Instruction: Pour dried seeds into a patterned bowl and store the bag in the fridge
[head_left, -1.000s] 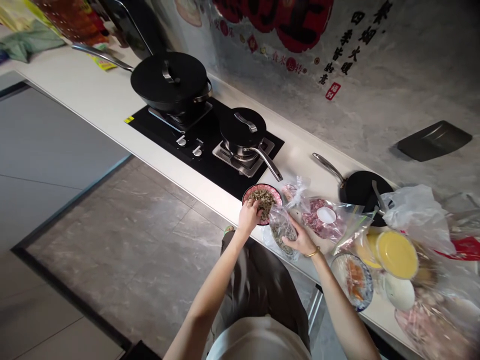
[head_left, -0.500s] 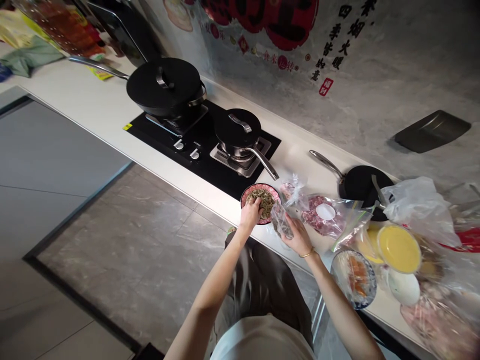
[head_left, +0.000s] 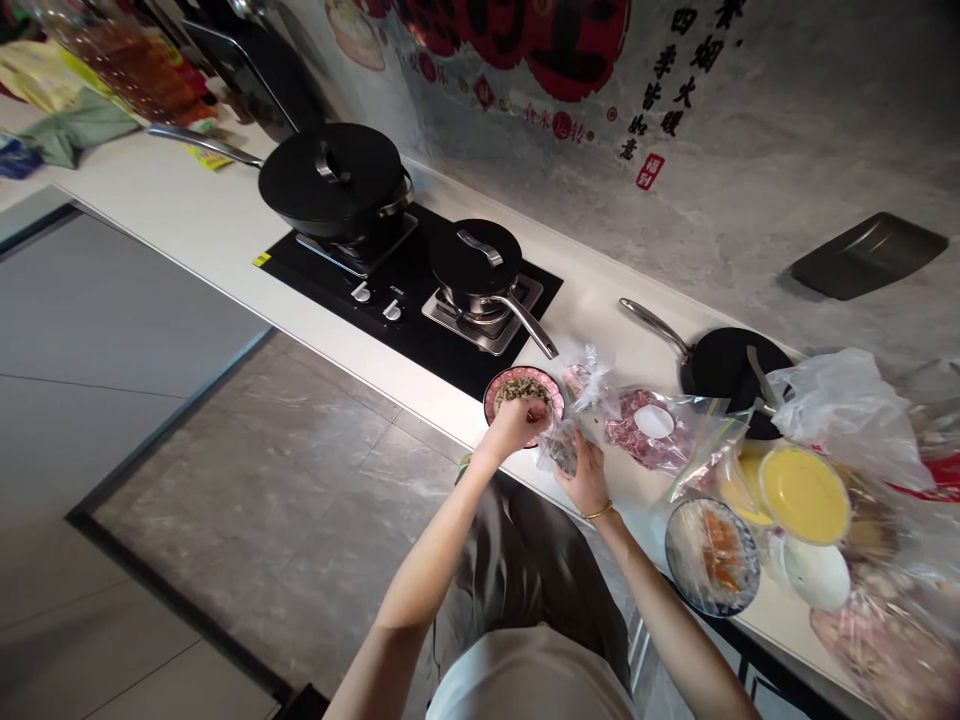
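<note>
A pink-patterned bowl [head_left: 553,388] stands at the counter's front edge, holding small brownish-green chopped pieces [head_left: 523,386]. Over the bowl's near side is my left hand [head_left: 517,422], fingers curled together at the mouth of a clear plastic bag; what they hold is hidden. My right hand [head_left: 587,480] grips that plastic bag [head_left: 561,446], which has some dark, greyish contents, just beside the bowl. Behind it lies a knotted clear bag [head_left: 590,380] with pinkish contents. A zip bag of red meat [head_left: 628,432] lies to the right.
A lidded wok [head_left: 330,180] and a lidded saucepan [head_left: 476,260] sit on the black hob [head_left: 386,340], the saucepan's handle pointing toward the bowl. To the right are a frying pan [head_left: 724,360], a yellow-lidded tub [head_left: 806,495], a film-covered bowl [head_left: 679,560] and more bagged food [head_left: 885,640].
My left hand has moved from the pieces in the bowl rightward to the bag's mouth. My right hand has turned slightly and shifted a little, still holding the bag.
</note>
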